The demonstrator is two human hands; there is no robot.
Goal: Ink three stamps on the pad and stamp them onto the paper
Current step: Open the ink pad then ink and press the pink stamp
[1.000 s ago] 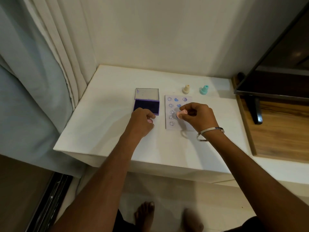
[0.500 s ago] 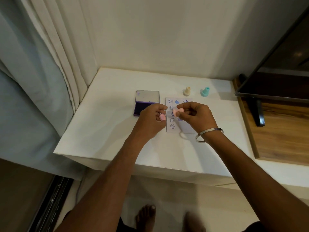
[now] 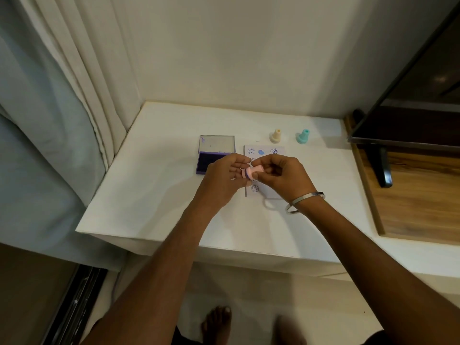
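My right hand [image 3: 283,178] pinches the handle of a pink stamp [image 3: 257,169], held sideways above the paper [image 3: 278,151]. My left hand [image 3: 221,180] holds a small pink cap [image 3: 245,173] against the stamp's purple-inked end. The white paper carries several purple smiley prints and a blue heart; the hands hide its middle. The purple ink pad [image 3: 205,163] lies open to the paper's left, its lid [image 3: 217,144] folded back and its near right corner behind my left hand. A cream stamp [image 3: 275,136] and a teal stamp [image 3: 303,136] stand upright behind the paper.
All of it sits on a white table [image 3: 154,195] in a wall corner. Curtains [image 3: 62,95] hang at the left. At the right, a dark screen [image 3: 410,95] on a black stand [image 3: 380,168] rests on a wooden board [image 3: 418,200].
My left hand came off the table beside the ink pad and moved right with the pink cap to meet the stamp. My right hand lifted the stamp off the paper and turned it sideways.
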